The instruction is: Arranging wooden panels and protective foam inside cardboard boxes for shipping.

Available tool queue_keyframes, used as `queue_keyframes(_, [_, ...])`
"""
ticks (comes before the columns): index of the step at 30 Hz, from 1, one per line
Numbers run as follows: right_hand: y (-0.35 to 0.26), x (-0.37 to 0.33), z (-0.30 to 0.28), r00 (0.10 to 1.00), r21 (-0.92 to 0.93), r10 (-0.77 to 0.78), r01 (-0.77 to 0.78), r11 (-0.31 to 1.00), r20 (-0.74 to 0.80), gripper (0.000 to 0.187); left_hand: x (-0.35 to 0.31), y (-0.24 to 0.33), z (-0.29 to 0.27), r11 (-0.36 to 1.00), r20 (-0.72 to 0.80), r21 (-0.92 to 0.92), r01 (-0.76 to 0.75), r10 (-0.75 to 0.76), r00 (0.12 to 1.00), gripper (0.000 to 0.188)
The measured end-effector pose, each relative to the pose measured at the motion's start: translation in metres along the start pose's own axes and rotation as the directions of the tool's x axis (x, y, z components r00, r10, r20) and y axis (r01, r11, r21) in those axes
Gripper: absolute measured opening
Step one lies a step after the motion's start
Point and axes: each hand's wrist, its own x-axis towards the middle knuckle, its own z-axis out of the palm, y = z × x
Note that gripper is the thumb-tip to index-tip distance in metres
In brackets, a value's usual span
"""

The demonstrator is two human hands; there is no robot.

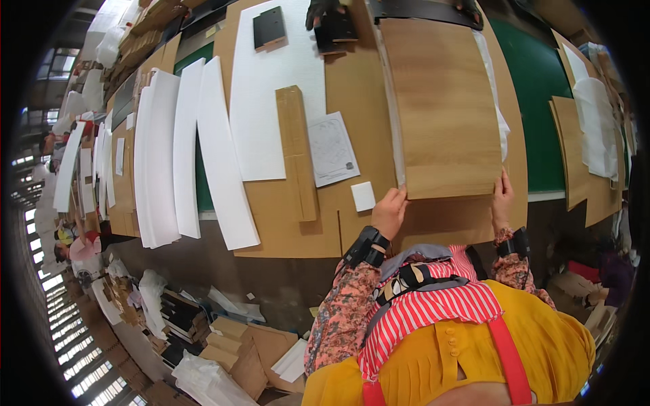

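Note:
A wide wood-grain panel [443,111] lies flat on the workbench in front of me. My left hand [390,212] grips its near left corner, fingers closed at the edge. At the near right corner my right hand [502,203] pinches the same panel. White foam wrap [493,88] shows along the panel's right side, and a black board [426,9] borders its far edge. Beneath everything is a spread cardboard sheet [447,227]. A small white foam square [363,196] rests beside my left hand.
Left of the panel lie a printed sheet [333,149], a long narrow carton [296,155] and a white foam sheet [254,115]. Long white foam strips [223,162] extend past the bench edge. Across the bench, a co-worker's gloved hand [323,12] touches black pieces [336,32].

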Motion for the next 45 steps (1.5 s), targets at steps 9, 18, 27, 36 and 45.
queue_keyframes(9, [-0.154,-0.031,0.062,0.931,-0.08,-0.34,0.352,0.933,0.132,0.025,0.041,-0.123,-0.145,0.802,-0.446,0.352,0.483,-0.31,0.84,0.103])
queue_keyframes(18, [-0.189,-0.068,0.199,0.691,0.359,-0.231,-0.043,0.933,0.684,0.048,0.032,-0.071,-0.161,0.606,0.074,-0.68,0.412,-0.503,0.861,0.096])
queue_keyframes(27, [-0.213,-0.038,0.072,0.906,0.47,-0.215,0.021,0.883,0.364,0.078,0.01,0.183,-0.033,0.998,-0.053,0.028,-0.058,0.059,0.997,0.107])
queue_keyframes(36, [-0.078,0.135,-0.112,0.975,0.617,0.033,-0.166,0.77,0.221,0.059,-0.002,0.196,0.033,0.918,0.104,-0.386,0.095,-0.059,0.993,0.052])
queue_keyframes(45, [-0.04,0.19,-0.047,0.931,0.34,-0.068,-0.063,0.938,0.36,0.068,-0.07,0.094,0.027,0.751,-0.22,-0.521,0.407,-0.578,0.786,0.038])
